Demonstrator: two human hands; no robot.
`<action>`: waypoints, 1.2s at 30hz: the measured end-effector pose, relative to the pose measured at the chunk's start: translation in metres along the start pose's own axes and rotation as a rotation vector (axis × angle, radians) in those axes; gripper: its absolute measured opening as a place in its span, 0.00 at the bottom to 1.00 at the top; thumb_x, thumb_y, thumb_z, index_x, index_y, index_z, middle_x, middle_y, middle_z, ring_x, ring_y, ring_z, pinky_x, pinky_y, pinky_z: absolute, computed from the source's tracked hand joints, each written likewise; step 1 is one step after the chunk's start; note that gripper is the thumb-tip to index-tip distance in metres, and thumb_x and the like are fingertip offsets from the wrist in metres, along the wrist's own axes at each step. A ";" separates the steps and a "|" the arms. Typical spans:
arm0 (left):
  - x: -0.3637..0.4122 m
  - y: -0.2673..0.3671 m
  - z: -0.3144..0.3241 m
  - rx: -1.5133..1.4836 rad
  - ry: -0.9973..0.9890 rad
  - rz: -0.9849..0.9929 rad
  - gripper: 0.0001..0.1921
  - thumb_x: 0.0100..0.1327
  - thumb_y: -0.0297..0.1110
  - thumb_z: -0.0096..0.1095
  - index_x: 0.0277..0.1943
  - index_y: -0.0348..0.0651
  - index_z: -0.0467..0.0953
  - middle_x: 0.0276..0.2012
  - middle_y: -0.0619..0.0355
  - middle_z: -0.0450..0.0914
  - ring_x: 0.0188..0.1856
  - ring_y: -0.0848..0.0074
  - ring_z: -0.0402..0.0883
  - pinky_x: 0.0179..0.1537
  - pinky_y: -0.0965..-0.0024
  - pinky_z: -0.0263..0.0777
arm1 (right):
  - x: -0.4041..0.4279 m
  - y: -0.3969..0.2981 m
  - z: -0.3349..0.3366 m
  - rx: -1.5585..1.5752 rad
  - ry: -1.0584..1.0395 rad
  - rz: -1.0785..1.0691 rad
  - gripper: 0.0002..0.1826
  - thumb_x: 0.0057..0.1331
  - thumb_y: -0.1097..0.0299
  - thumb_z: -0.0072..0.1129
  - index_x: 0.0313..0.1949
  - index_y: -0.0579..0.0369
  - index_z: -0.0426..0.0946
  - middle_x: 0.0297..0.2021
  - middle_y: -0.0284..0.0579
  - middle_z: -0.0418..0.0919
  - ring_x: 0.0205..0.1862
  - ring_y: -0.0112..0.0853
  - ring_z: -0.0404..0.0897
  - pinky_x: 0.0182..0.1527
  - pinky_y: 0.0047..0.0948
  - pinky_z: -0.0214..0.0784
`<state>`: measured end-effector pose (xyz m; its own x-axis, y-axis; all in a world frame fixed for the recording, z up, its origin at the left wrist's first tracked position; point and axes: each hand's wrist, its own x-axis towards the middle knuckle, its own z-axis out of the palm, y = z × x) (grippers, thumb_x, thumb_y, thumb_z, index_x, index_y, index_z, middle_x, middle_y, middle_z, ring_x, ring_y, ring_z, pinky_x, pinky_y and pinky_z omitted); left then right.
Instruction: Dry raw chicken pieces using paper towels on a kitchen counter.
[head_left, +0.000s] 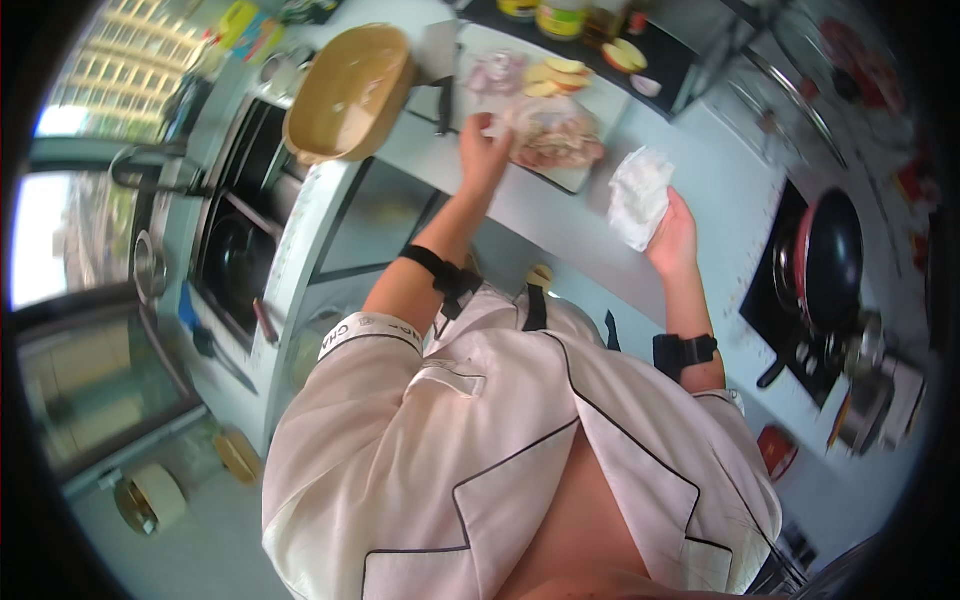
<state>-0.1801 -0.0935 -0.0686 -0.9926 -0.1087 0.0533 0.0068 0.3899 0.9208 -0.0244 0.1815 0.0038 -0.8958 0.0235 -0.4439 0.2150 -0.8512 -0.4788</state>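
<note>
My right hand (673, 236) holds a crumpled white paper towel (642, 196) in front of the counter, to the right of a white cutting board (616, 97). At the left edge of a pile of pale raw meat (559, 142) is my left hand (484, 154), its fingers curled close to a whitish bit. Blur hides whether it grips that bit. Something whitish and translucent lies over the far side of the meat. Behind it on the board are chopped red onion (493, 72) and apple slices (559, 77).
A cleaver (436, 51) with a black handle lies left of the board, beside a yellow basin (349, 94). Jars (561, 21), a cut apple (624, 55) and an onion piece (646, 85) sit behind. A wok (831, 259) rests on the right-hand stove; a sink (236, 255) is left.
</note>
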 end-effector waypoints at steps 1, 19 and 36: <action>-0.016 0.027 -0.010 -0.150 -0.112 -0.082 0.27 0.59 0.41 0.70 0.57 0.36 0.71 0.53 0.44 0.78 0.52 0.61 0.79 0.51 0.62 0.74 | 0.013 0.011 0.007 -0.007 -0.030 0.029 0.27 0.76 0.58 0.37 0.68 0.62 0.61 0.65 0.49 0.70 0.66 0.42 0.69 0.70 0.43 0.56; -0.162 -0.010 -0.344 -0.688 0.246 -0.540 0.13 0.71 0.26 0.51 0.57 0.42 0.73 0.47 0.59 0.80 0.46 0.76 0.83 0.41 0.66 0.84 | 0.124 0.304 0.226 -0.409 -0.284 0.680 0.48 0.63 0.55 0.68 0.72 0.48 0.44 0.66 0.58 0.53 0.60 0.57 0.70 0.57 0.60 0.71; -0.223 -0.093 -0.504 -0.874 0.406 -0.575 0.11 0.72 0.28 0.51 0.55 0.44 0.71 0.48 0.54 0.80 0.48 0.69 0.83 0.46 0.62 0.81 | 0.174 0.432 0.316 -0.139 0.152 0.370 0.24 0.69 0.60 0.53 0.56 0.67 0.67 0.59 0.66 0.70 0.61 0.57 0.73 0.65 0.53 0.66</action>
<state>0.1020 -0.5661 0.0282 -0.7637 -0.4182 -0.4918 -0.1985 -0.5727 0.7954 -0.2105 -0.3476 -0.0411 -0.6830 -0.1839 -0.7069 0.5709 -0.7381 -0.3596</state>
